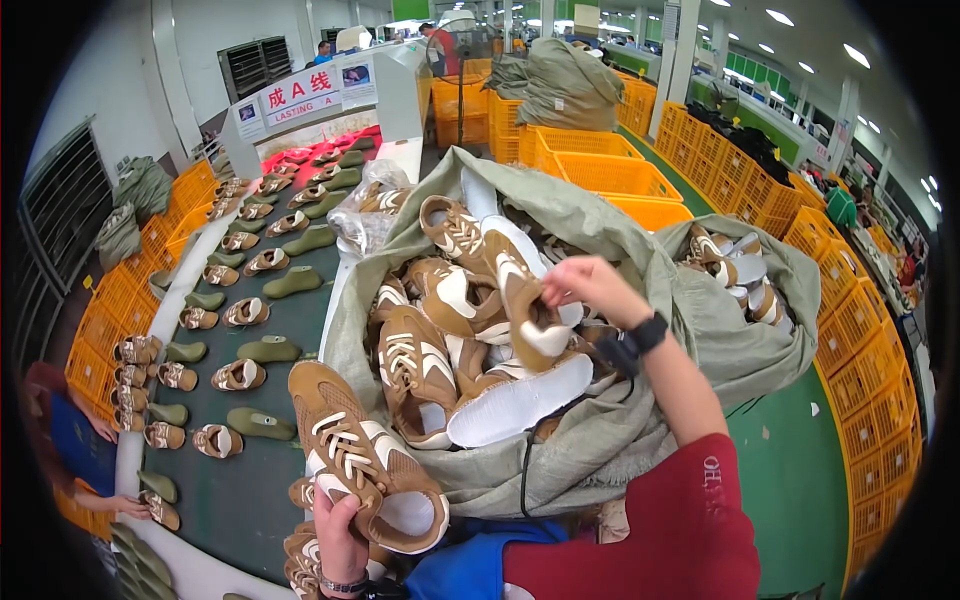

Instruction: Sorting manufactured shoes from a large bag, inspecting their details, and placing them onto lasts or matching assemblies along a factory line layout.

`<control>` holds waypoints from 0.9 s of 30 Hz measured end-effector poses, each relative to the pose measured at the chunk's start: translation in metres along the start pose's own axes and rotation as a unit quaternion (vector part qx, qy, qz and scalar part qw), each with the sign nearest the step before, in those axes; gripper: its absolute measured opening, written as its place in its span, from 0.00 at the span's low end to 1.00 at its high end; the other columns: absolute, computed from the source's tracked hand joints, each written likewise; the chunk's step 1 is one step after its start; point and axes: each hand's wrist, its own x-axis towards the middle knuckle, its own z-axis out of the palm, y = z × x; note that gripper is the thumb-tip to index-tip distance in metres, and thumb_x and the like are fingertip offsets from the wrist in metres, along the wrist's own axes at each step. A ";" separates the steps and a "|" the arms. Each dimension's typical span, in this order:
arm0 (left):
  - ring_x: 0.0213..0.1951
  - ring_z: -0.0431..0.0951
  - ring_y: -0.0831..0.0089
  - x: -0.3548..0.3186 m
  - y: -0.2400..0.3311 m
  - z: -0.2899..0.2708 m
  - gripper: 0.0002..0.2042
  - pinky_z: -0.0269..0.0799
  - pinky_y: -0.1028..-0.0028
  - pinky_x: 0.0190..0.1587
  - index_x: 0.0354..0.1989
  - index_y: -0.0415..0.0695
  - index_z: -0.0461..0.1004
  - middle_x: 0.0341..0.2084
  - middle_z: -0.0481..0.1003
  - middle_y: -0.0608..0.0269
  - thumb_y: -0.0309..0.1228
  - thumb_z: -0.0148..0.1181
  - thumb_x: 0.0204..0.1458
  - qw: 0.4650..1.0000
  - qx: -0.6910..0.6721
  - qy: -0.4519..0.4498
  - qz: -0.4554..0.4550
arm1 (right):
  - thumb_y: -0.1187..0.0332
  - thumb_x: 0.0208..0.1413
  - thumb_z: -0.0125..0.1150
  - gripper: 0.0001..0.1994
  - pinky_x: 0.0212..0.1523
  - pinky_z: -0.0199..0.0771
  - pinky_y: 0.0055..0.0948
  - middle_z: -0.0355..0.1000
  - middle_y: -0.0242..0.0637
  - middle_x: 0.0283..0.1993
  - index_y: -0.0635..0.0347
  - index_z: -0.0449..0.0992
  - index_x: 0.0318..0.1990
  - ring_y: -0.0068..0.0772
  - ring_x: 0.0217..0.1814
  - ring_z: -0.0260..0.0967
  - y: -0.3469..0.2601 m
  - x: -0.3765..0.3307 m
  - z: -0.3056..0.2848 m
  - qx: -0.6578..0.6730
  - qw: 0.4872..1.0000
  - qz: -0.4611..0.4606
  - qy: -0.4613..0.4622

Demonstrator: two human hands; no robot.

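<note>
My left hand (342,538), at the lower middle, is closed around the heel end of a brown laced sneaker (345,440) with white stripes, its toe pointing up and away. My right hand (597,290) reaches over a big grey-green woven sack (620,240), fingers pinched at the edge of a second brown-and-white sneaker (520,305), which stands tilted on the pile. Similar sneakers (415,365) fill the sack in a jumble. One lies with its pale white underside (522,400) showing. A dark band sits on my right wrist.
Left of the sack runs a dark green conveyor (250,490) with rows of sneakers and green shoe lasts (260,423). Another person's hand (130,507) touches a shoe at its left edge. A second sack (790,290) stands right; orange crates (880,400) line the green floor.
</note>
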 end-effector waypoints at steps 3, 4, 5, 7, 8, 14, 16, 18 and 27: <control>0.46 0.69 0.68 0.006 -0.003 0.005 0.25 0.64 0.70 0.50 0.54 0.36 0.55 0.47 0.66 0.56 0.28 0.48 0.45 1.000 0.013 -0.009 -0.008 | 0.64 0.45 0.58 0.17 0.46 0.69 0.29 0.73 0.41 0.38 0.66 0.72 0.41 0.33 0.43 0.70 0.058 0.038 -0.083 -0.233 0.943 0.237 0.014; 0.46 0.69 0.68 0.008 -0.004 0.006 0.25 0.64 0.70 0.50 0.54 0.36 0.56 0.47 0.66 0.56 0.28 0.49 0.45 1.000 0.016 -0.012 -0.010 | 0.66 0.43 0.59 0.20 0.49 0.66 0.31 0.70 0.46 0.43 0.66 0.69 0.44 0.39 0.48 0.67 0.107 0.048 -0.104 -0.371 0.893 0.171 0.187; 0.46 0.69 0.68 0.010 -0.005 0.006 0.25 0.64 0.70 0.50 0.54 0.36 0.56 0.47 0.66 0.56 0.28 0.49 0.45 1.000 0.018 -0.011 -0.010 | 0.69 0.41 0.60 0.23 0.52 0.64 0.33 0.67 0.51 0.48 0.66 0.67 0.48 0.45 0.53 0.64 0.143 0.058 -0.118 -0.489 0.796 0.094 0.345; 0.47 0.69 0.67 0.008 -0.004 0.000 0.26 0.64 0.70 0.50 0.54 0.36 0.55 0.47 0.66 0.56 0.29 0.50 0.44 1.000 0.022 0.013 -0.013 | 0.69 0.35 0.63 0.32 0.57 0.57 0.33 0.61 0.54 0.54 0.65 0.62 0.53 0.52 0.59 0.55 0.138 0.064 -0.113 -0.476 0.820 0.172 0.268; 0.47 0.69 0.67 0.008 -0.004 -0.002 0.26 0.64 0.70 0.51 0.54 0.36 0.55 0.48 0.65 0.55 0.29 0.50 0.44 0.999 0.029 0.019 -0.018 | 0.66 0.31 0.67 0.37 0.58 0.57 0.32 0.61 0.52 0.55 0.64 0.61 0.54 0.49 0.59 0.56 0.149 0.064 -0.115 -0.451 0.846 0.146 0.243; 0.48 0.68 0.66 0.018 -0.007 0.000 0.27 0.64 0.70 0.51 0.54 0.36 0.54 0.48 0.65 0.55 0.29 0.51 0.44 0.999 0.034 0.025 -0.028 | 0.55 0.49 0.52 0.25 0.54 0.58 0.30 0.64 0.50 0.53 0.62 0.66 0.51 0.42 0.55 0.60 0.167 0.082 -0.108 -0.248 0.921 0.062 0.293; 0.48 0.68 0.66 0.018 -0.007 -0.002 0.27 0.64 0.69 0.51 0.54 0.36 0.54 0.48 0.65 0.55 0.29 0.51 0.44 0.998 0.038 0.031 -0.030 | 0.60 0.50 0.52 0.20 0.47 0.64 0.29 0.70 0.45 0.45 0.66 0.70 0.46 0.39 0.44 0.67 0.073 0.071 -0.082 -0.314 0.918 0.012 0.240; 0.47 0.69 0.66 0.020 -0.009 0.001 0.26 0.64 0.69 0.51 0.54 0.36 0.55 0.48 0.65 0.55 0.29 0.51 0.44 0.999 0.032 0.026 -0.028 | 0.65 0.49 0.55 0.16 0.39 0.68 0.26 0.73 0.40 0.39 0.68 0.72 0.42 0.32 0.35 0.70 0.015 0.058 -0.087 -0.208 0.931 -0.117 0.276; 0.46 0.69 0.68 0.014 -0.008 -0.003 0.25 0.64 0.70 0.50 0.53 0.36 0.57 0.46 0.66 0.56 0.30 0.52 0.44 0.999 0.035 0.005 -0.025 | 0.65 0.53 0.55 0.14 0.36 0.76 0.31 0.71 0.36 0.40 0.63 0.68 0.44 0.26 0.38 0.71 -0.022 0.026 -0.088 0.264 0.919 -0.146 0.255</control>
